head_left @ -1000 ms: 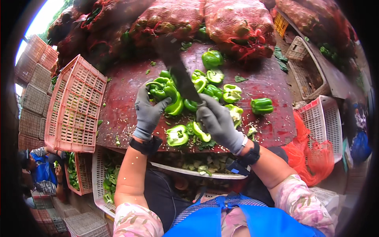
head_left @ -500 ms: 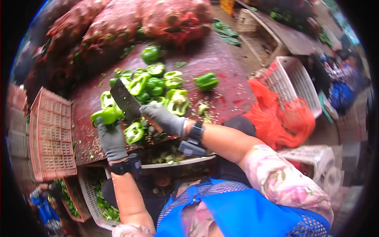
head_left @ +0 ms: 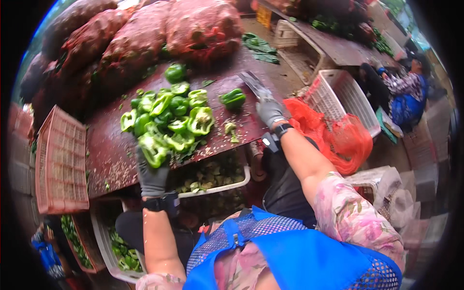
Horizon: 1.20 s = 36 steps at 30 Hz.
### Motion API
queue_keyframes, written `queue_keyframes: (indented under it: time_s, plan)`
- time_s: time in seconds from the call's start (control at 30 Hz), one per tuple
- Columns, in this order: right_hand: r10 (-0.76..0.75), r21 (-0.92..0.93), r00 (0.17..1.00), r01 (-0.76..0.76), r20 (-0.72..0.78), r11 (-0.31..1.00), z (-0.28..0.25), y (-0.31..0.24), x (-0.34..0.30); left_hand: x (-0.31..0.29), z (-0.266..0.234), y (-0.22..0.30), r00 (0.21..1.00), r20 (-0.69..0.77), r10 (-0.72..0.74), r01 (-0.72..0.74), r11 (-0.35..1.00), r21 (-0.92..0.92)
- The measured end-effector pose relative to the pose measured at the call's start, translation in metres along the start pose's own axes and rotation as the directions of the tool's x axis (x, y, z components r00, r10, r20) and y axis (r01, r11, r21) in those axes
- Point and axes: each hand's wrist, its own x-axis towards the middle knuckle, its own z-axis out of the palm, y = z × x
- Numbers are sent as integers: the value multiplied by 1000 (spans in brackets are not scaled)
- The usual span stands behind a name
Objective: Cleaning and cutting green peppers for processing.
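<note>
On the dark red tabletop (head_left: 106, 162) lies a pile of halved green bell peppers (head_left: 179, 124), cut sides and seeds showing. My left hand (head_left: 152, 176), in a grey glove, is cupped around a pepper half (head_left: 153, 149) at the pile's near left edge; its fingers are blurred and partly hidden. My right hand (head_left: 271, 112), gloved alike, grips a cleaver (head_left: 253, 83) at the table's right edge, the blade pointing away and leftward, blurred. Two whole green peppers, one behind the pile (head_left: 175, 73) and one to its right (head_left: 233, 98), lie apart from my hands.
Full red mesh sacks (head_left: 203, 31) line the table's far side. A pink crate (head_left: 60, 162) stands at left, a white-pink crate (head_left: 348, 99) and orange netting (head_left: 338, 140) at right. Below the near edge sits a bin of scraps (head_left: 212, 191). Another person (head_left: 408, 99) sits at far right.
My right hand has swung the cleaver away from the pile to the table's right edge. My left hand has moved rightward against the pile's near edge, and the view has shifted slightly.
</note>
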Motion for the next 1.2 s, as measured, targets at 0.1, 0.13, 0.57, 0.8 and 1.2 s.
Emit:
queue_keyframes:
  time_s: [0.1, 0.13, 0.57, 0.8, 1.2]
  plan:
    - [-73, -57, 979, 85, 191, 995, -2, -11, -30, -16, 11, 0, 999, 34, 12, -23, 934, 356]
    - [-108, -22, 988, 111, 112, 994, -7, -18, -33, -16, 20, 8, 993, 39, -111, 100, 972, 215]
    - [-959, 363, 248, 913, -135, 184, -121, -233, -143, -75, 89, 114, 889, 234, -394, 387, 919, 78]
    - [-932, 308, 324, 914, -159, 265, -88, -267, -176, -113, 60, 78, 880, 53, -471, 437, 763, -476]
    - [-644, 714, 627, -678, 438, -174, -23, -334, -180, -120, 15, 90, 981, -76, -178, 107, 829, -549]
